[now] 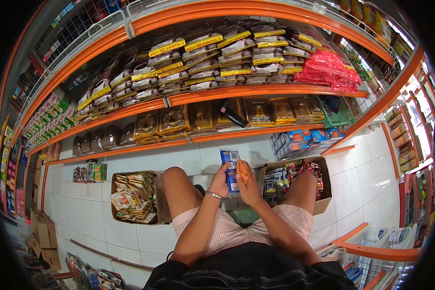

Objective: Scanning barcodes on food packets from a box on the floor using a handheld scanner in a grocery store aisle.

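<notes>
My left hand point(220, 181) grips a blue plastic sachet pack point(230, 168) with a barcode panel, held upright between my knees. My right hand point(249, 185) is on the pack's right side, holding an orange cloth point(243, 170) against it. To the left of my left knee stands an open cardboard box point(159, 203) full of white and green sachets point(134, 197). By my right knee another open cardboard box point(324, 206) holds blue sachets point(276, 183) and red sachets point(313, 174).
Orange-edged shelves point(210, 95) ahead carry stacked brown packets point(174, 119), pink packets point(324, 67), a black bottle-like object point(232, 115) and a green basket point(337, 117). Small sachet bundles point(94, 171) lie on the white tiled floor point(121, 232). Blue boxed packs point(299, 139) stand below the shelf.
</notes>
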Available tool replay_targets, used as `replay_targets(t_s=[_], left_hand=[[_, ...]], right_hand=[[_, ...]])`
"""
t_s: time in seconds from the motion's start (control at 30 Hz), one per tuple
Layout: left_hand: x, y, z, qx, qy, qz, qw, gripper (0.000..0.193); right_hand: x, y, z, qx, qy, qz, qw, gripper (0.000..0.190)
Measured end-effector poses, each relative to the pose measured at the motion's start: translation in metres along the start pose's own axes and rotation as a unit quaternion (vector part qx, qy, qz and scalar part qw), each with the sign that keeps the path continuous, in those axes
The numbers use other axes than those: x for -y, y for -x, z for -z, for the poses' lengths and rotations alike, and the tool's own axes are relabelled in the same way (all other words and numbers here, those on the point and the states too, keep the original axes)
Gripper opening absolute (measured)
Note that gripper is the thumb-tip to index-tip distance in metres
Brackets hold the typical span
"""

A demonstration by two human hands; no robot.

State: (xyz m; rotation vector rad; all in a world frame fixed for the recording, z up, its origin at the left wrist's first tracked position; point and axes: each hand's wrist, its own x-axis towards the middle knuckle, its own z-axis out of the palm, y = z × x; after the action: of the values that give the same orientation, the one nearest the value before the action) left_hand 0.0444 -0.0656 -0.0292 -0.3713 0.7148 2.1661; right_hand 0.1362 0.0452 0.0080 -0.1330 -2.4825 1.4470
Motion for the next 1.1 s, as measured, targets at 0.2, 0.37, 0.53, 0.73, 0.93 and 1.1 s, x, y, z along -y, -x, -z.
replay_targets(t_s=[0.2,0.37,0.53,0.73,0.93,1.1], left_hand=[[-0.024,-0.014,0.005,0.001,0.098,-0.035,0.995,0.035],[-0.023,-0.016,0.005,-0.029,0.095,-0.081,0.992,0.04],[-0.016,-0.009,0.0,0.007,0.086,-0.053,0.995,0.039],[-0.044,0.003,0.02,0.095,0.122,-0.029,0.987,0.074],[-0.024,0.036,-0.002,0.091,0.104,-0.002,0.99,0.07],[-0.037,0.04,-0.01,0.038,-0.022,-0.012,0.999,0.047]], right_hand=[[0.041,0.025,-0.003,0.021,0.078,0.067,0.994,0.064],[0.043,0.001,-0.004,0.034,0.113,0.085,0.989,0.063],[0.047,-0.011,-0.012,-0.006,0.08,0.043,0.996,0.059],[0.081,0.001,-0.033,0.081,0.188,0.097,0.974,0.064],[0.058,-0.026,-0.036,0.052,0.165,0.063,0.983,0.061],[0.034,-0.025,-0.021,0.016,0.093,0.066,0.993,0.058]])
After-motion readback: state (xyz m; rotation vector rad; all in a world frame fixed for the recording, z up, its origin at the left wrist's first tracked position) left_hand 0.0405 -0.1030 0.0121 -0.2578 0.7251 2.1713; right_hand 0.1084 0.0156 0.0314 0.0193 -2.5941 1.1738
